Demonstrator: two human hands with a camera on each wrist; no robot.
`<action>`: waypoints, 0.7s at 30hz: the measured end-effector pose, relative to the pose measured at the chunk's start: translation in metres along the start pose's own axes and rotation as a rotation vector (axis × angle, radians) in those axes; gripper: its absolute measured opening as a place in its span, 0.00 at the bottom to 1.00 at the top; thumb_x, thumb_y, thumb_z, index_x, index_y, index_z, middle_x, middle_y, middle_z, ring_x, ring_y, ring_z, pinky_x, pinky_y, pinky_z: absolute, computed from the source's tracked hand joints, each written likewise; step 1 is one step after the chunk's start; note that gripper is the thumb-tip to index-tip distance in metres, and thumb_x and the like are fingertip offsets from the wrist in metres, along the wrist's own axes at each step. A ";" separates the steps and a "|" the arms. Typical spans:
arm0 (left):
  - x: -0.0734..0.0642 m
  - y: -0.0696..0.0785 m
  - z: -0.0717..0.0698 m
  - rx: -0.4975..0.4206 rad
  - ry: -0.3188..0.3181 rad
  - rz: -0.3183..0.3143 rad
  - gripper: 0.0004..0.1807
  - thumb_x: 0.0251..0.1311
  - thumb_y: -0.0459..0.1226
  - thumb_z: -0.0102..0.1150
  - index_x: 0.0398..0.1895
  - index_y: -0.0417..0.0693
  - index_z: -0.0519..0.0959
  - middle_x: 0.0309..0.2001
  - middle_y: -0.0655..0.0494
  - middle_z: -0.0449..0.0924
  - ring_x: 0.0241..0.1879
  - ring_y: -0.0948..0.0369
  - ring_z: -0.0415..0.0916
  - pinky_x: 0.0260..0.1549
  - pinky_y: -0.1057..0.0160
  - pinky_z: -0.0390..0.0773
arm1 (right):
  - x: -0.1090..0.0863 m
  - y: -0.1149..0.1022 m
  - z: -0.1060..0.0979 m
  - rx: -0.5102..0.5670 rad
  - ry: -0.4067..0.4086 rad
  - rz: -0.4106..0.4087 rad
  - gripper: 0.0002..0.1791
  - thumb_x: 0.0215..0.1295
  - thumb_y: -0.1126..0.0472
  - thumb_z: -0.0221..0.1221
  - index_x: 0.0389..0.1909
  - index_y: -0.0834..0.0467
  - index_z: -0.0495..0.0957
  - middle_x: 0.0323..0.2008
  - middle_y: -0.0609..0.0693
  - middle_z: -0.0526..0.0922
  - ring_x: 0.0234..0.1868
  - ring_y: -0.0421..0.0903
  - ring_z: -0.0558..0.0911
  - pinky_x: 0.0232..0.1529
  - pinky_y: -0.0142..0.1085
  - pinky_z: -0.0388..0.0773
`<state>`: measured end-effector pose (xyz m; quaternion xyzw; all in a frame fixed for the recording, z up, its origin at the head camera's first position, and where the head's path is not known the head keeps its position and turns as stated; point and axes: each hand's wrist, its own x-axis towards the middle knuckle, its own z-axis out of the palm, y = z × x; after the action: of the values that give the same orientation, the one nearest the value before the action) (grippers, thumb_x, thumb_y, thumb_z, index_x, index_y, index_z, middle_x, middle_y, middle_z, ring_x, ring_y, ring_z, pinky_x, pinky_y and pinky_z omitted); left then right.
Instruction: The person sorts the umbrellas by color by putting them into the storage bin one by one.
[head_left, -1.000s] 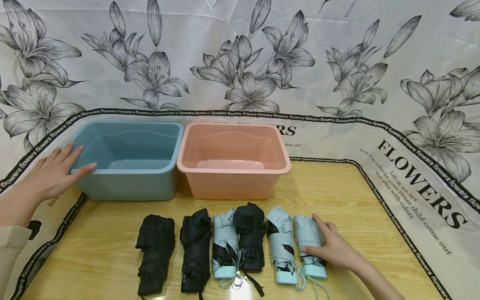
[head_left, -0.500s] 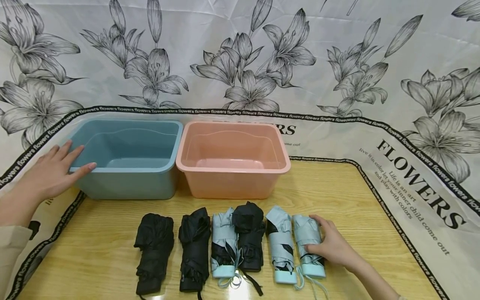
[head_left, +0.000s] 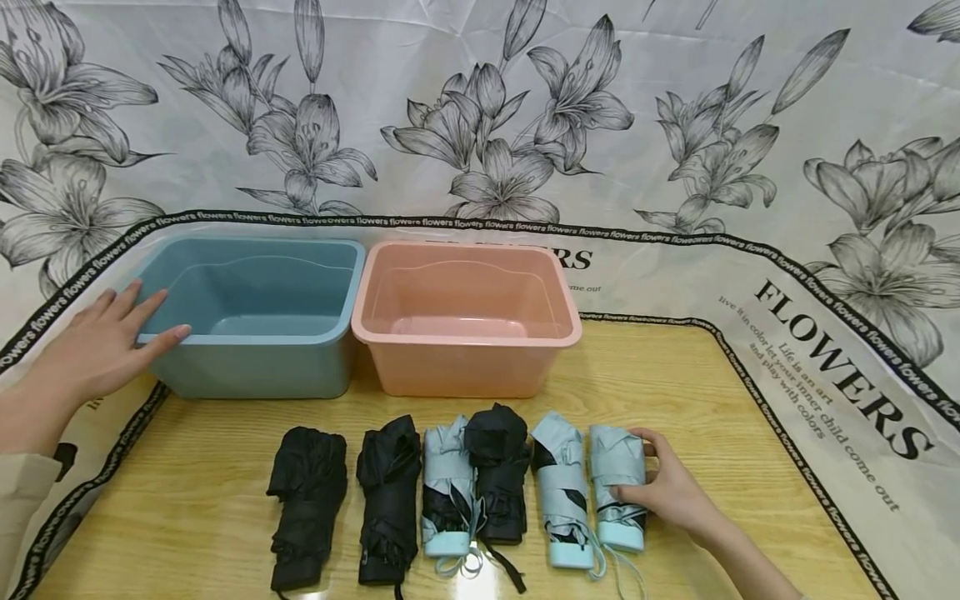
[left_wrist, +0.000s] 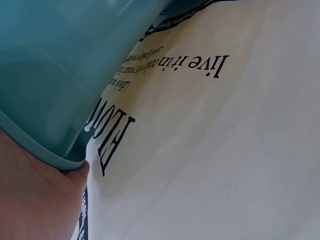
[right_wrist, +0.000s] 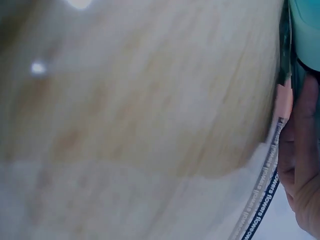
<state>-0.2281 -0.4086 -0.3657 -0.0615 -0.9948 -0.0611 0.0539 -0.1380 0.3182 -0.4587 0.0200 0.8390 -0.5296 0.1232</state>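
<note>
Across the front of the table lies a row of folded umbrellas, some black, some light blue. My right hand (head_left: 671, 487) grips the rightmost light-blue folded umbrella (head_left: 617, 454), thumb over its front and fingers along its right side. In the right wrist view its mint cap (right_wrist: 307, 35) shows beside the right hand (right_wrist: 300, 155). At the left, my left hand (head_left: 101, 346) rests on the rim of the blue bin (head_left: 255, 367) with fingers spread. The left wrist view shows the left hand (left_wrist: 40, 195) against that rim.
A pink bin (head_left: 461, 367) stands right of the blue one. Nearest the right hand is another light-blue umbrella (head_left: 562, 492); left of it lie a black umbrella (head_left: 501, 475), a light-blue one (head_left: 447, 475) and two more black ones. A flower-printed cloth (head_left: 675, 275) borders the table.
The right hand's fingers have closed on the rightmost umbrella, which has turned straighter and shifted slightly. The left hand stays on the blue bin.
</note>
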 end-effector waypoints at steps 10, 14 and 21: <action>-0.003 0.002 -0.002 0.001 0.003 -0.003 0.50 0.79 0.63 0.37 0.82 0.31 0.43 0.78 0.20 0.34 0.73 0.20 0.35 0.67 0.22 0.41 | 0.000 -0.016 -0.011 0.002 0.083 -0.078 0.54 0.60 0.70 0.71 0.79 0.63 0.45 0.67 0.69 0.56 0.58 0.67 0.80 0.41 0.39 0.86; -0.004 0.001 -0.001 0.005 0.001 -0.004 0.50 0.79 0.63 0.37 0.82 0.31 0.43 0.78 0.20 0.34 0.73 0.20 0.34 0.67 0.22 0.41 | 0.002 -0.033 -0.014 0.032 0.127 -0.145 0.53 0.63 0.70 0.70 0.79 0.63 0.45 0.66 0.66 0.57 0.56 0.54 0.83 0.42 0.35 0.86; -0.001 -0.001 0.000 -0.002 -0.003 0.002 0.50 0.79 0.63 0.37 0.82 0.32 0.43 0.78 0.20 0.34 0.74 0.20 0.34 0.68 0.22 0.40 | 0.007 -0.072 -0.020 0.184 0.192 -0.301 0.50 0.63 0.75 0.67 0.77 0.58 0.46 0.62 0.54 0.59 0.48 0.33 0.83 0.41 0.32 0.86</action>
<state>-0.2276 -0.4092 -0.3662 -0.0625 -0.9948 -0.0618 0.0523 -0.1608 0.3037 -0.3881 -0.0440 0.7885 -0.6121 -0.0404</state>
